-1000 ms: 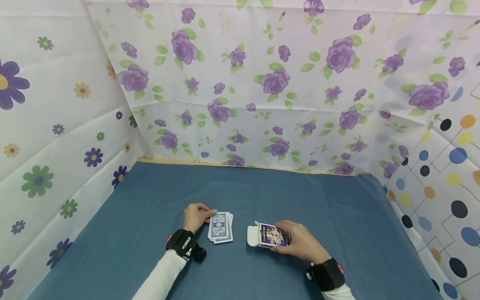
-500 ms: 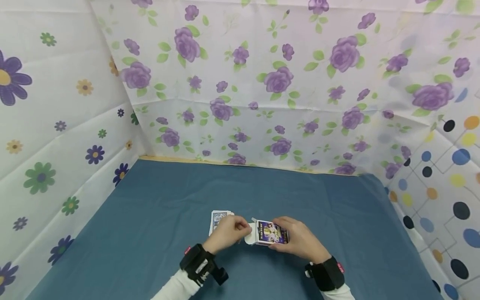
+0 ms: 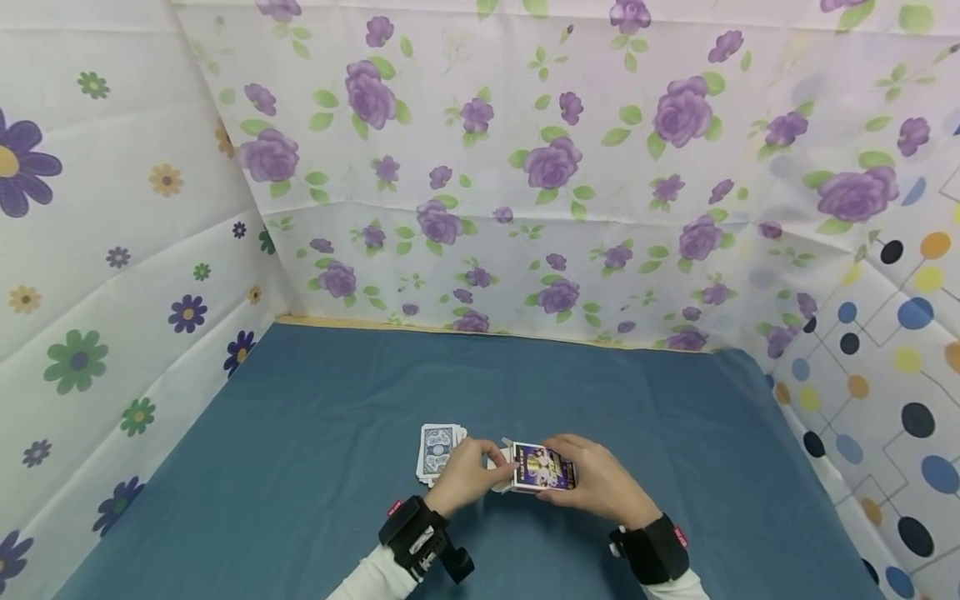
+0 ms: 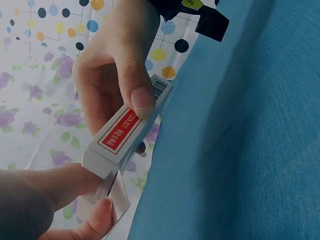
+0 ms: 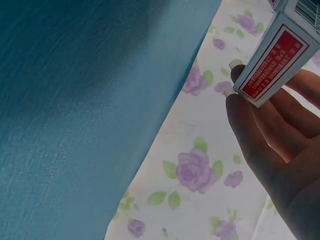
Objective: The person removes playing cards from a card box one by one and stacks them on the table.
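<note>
My right hand (image 3: 602,485) grips a small card box (image 3: 543,467) with a dark purple printed face, its open end toward the left. At that end my left hand (image 3: 467,477) pinches a few playing cards (image 4: 104,189) between thumb and finger, right at the box mouth. How far the cards reach inside is hidden. A white narrow side with a red label shows on the box in both wrist views; my right fingers (image 5: 260,132) lie around it. Just left of my left hand, a pile of blue-backed playing cards (image 3: 437,447) lies on the table, partly covered by the hand.
A blue cloth (image 3: 360,383) covers the table. Behind it hangs a floral sheet (image 3: 480,167), with patterned sheets at the left (image 3: 112,275) and right. Both wrists wear black camera straps (image 3: 649,550).
My left hand has moved right from the card pile to the box's open end, with cards pinched in it. My right hand and the box have stayed almost still.
</note>
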